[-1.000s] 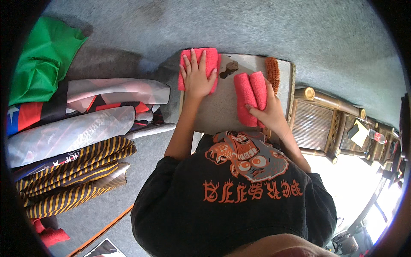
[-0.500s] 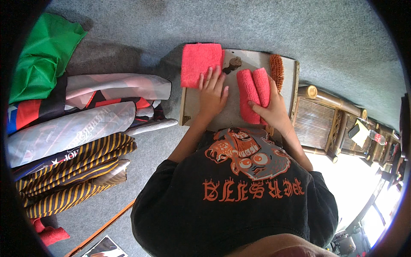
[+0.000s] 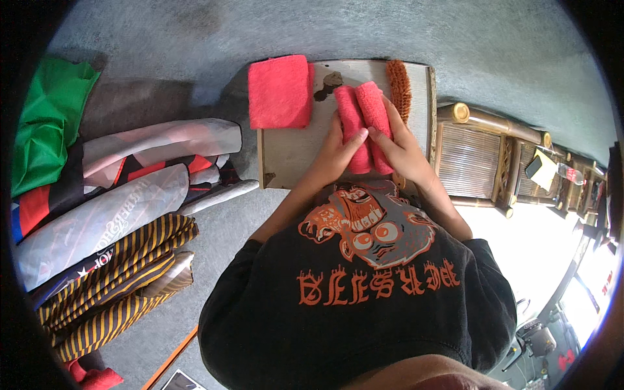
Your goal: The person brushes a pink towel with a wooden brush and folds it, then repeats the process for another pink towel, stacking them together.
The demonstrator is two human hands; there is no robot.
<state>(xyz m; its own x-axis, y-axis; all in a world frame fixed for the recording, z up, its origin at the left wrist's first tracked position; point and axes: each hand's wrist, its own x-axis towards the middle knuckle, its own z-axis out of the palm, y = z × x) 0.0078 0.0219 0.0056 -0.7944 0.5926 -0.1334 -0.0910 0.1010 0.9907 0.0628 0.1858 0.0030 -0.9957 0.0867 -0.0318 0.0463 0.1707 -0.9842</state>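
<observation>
Both hands hold a pinkish-red towel [image 3: 372, 107], closed into two thick lengthwise rolls lying side by side. My left hand [image 3: 333, 156] is wrapped round its left side, and my right hand [image 3: 408, 153] grips the right side. The thumbs almost meet over the groove between the rolls. Under the towel is a small wooden tabletop [image 3: 284, 153] with a dark worn patch. On its far left corner lies a folded square towel [image 3: 279, 91] of the same colour, apart from my hands. A brown bristly brush [image 3: 400, 91] rests along the right side, close to my right fingers.
Grey carpet [image 3: 227, 221] surrounds the table. To the left lie a green cloth [image 3: 52, 123], a whitish cape [image 3: 110, 221] and striped fabric [image 3: 123, 273]. Bamboo furniture [image 3: 471, 162] stands at the right, holding a phone [image 3: 533, 166] and a plastic bottle [image 3: 571, 173].
My left hand has left the folded square towel and moved right onto the rolled towel. The two rolls are now straighter and closer together. My right hand keeps its hold.
</observation>
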